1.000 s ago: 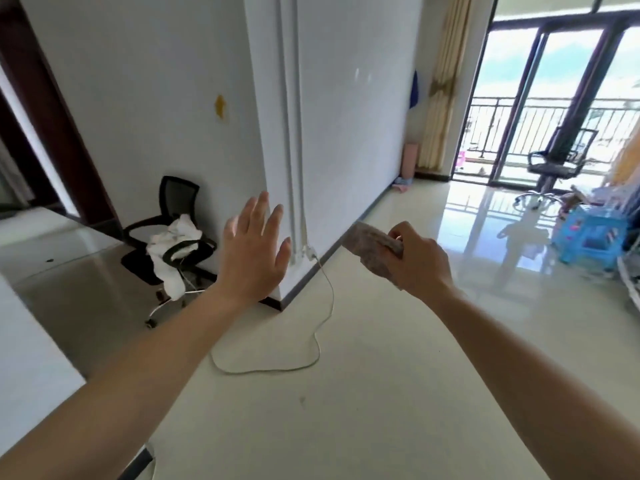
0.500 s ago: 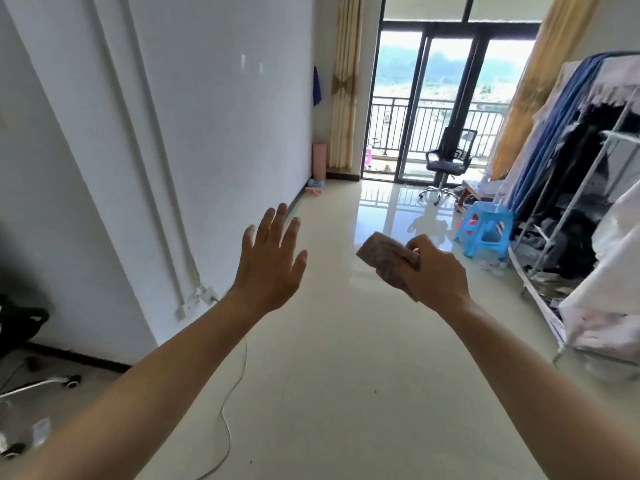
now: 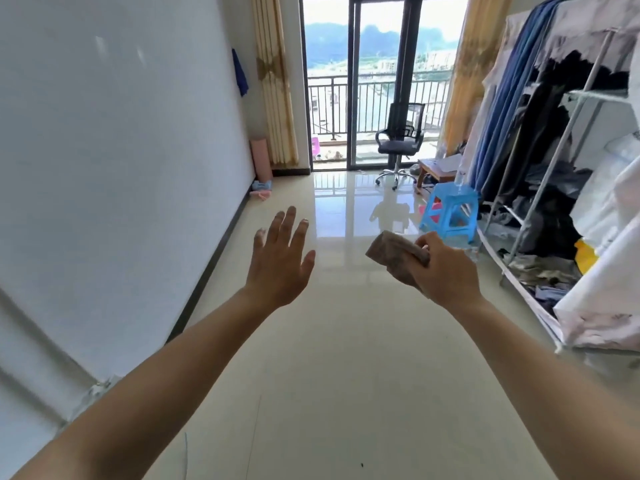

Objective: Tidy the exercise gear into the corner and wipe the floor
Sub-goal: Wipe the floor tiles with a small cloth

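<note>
My right hand is held out in front of me, closed around a crumpled brownish cloth that sticks out to the left of the fist. My left hand is raised beside it, palm forward, fingers spread, holding nothing. Far down the room in the left corner by the curtain, a rolled pink exercise mat stands upright against the wall. Small pink and blue items lie on the floor at its foot. The glossy pale tiled floor stretches ahead.
A white wall runs along the left. On the right stands a clothes rack with hanging garments and clutter beneath. A blue plastic stool, a low wooden table and a black office chair sit near the glass balcony doors.
The view has swung right, from the wall corner with a black chair and cable towards the balcony end of the room. Both hands keep the same pose, cloth still gripped.
</note>
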Available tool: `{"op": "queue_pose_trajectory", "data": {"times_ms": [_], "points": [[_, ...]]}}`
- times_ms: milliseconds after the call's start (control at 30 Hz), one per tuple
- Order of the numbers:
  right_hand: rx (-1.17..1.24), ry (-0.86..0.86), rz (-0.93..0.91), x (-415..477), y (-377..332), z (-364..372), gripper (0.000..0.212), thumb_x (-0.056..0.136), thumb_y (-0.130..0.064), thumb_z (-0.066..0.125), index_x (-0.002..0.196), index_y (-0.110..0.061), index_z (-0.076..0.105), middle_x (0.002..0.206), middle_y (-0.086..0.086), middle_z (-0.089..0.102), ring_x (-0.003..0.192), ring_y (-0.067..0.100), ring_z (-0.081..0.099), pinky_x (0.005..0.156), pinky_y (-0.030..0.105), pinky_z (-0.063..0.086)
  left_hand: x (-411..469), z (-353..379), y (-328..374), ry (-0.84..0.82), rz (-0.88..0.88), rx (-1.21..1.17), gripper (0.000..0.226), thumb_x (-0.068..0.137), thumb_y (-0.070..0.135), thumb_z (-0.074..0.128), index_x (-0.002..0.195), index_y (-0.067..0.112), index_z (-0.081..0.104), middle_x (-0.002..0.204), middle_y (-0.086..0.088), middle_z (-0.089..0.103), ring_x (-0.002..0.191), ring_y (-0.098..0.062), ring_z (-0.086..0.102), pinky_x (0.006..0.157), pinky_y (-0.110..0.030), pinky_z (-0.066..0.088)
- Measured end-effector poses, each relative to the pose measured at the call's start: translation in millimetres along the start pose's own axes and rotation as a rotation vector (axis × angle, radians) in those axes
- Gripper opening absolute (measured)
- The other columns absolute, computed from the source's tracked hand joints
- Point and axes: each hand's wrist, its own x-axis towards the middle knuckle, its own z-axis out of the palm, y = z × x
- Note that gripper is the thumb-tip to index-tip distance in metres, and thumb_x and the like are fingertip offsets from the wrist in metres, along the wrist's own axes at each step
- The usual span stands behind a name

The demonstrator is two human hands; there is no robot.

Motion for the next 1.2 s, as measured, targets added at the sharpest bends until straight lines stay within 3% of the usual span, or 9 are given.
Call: {"op": "queue_pose_trajectory", "data": {"times_ms": [133, 300, 500, 1000, 1200], "points": [[0.009, -0.052, -0.022, 120, 24, 52, 0.024, 0.092, -0.043, 0.064, 0.098, -0.021, 0.056, 0.071, 0.001, 0.063, 0.068, 0.032, 0.065, 0.059, 0.033, 0.047, 117, 42, -18, 0.002, -0.016, 0.018, 0.060, 0.101, 0.043, 0.037, 0.152, 0.014, 0.027, 0.164, -0.011, 0.008, 0.150, -0.029, 0.010, 0.115, -0.055, 0.021], [0.064, -0.121, -0.029, 255, 20, 114, 0.024, 0.093, -0.042, 0.061, 0.102, -0.020, 0.057, 0.075, 0.000, 0.066, 0.069, 0.028, 0.063, 0.061, 0.031, 0.041, 226, 86, -59, 0.031, -0.070, 0.001, 0.058, 0.100, 0.041, 0.040, 0.149, 0.011, 0.032, 0.162, -0.014, 0.014, 0.149, -0.032, 0.017, 0.112, -0.057, 0.025], [0.018, -0.186, -0.121, 391, 35, 224, 0.022, 0.093, -0.044, 0.059, 0.102, -0.024, 0.055, 0.070, -0.005, 0.058, 0.064, 0.023, 0.052, 0.062, 0.031, 0.038, 341, 191, -123, 0.002, -0.135, -0.019, 0.061, 0.097, 0.045, 0.032, 0.148, 0.012, 0.032, 0.162, -0.014, 0.015, 0.148, -0.032, 0.018, 0.111, -0.058, 0.025], [-0.059, -0.234, -0.106, 746, 98, 408, 0.023, 0.093, -0.043, 0.060, 0.102, -0.023, 0.055, 0.068, -0.004, 0.054, 0.068, 0.031, 0.063, 0.062, 0.031, 0.039, 703, 368, -234, -0.092, -0.129, 0.002, 0.060, 0.099, 0.043, 0.039, 0.150, 0.013, 0.030, 0.163, -0.011, 0.010, 0.149, -0.030, 0.014, 0.111, -0.057, 0.026], [0.017, -0.416, -0.140, 855, 138, 541, 0.024, 0.092, -0.043, 0.059, 0.106, -0.024, 0.057, 0.083, 0.003, 0.067, 0.082, 0.033, 0.064, 0.066, 0.032, 0.037, 756, 480, -256, -0.222, -0.382, 0.003, 0.061, 0.100, 0.044, 0.034, 0.152, 0.013, 0.026, 0.164, -0.011, 0.007, 0.150, -0.028, 0.011, 0.115, -0.053, 0.020]]}}
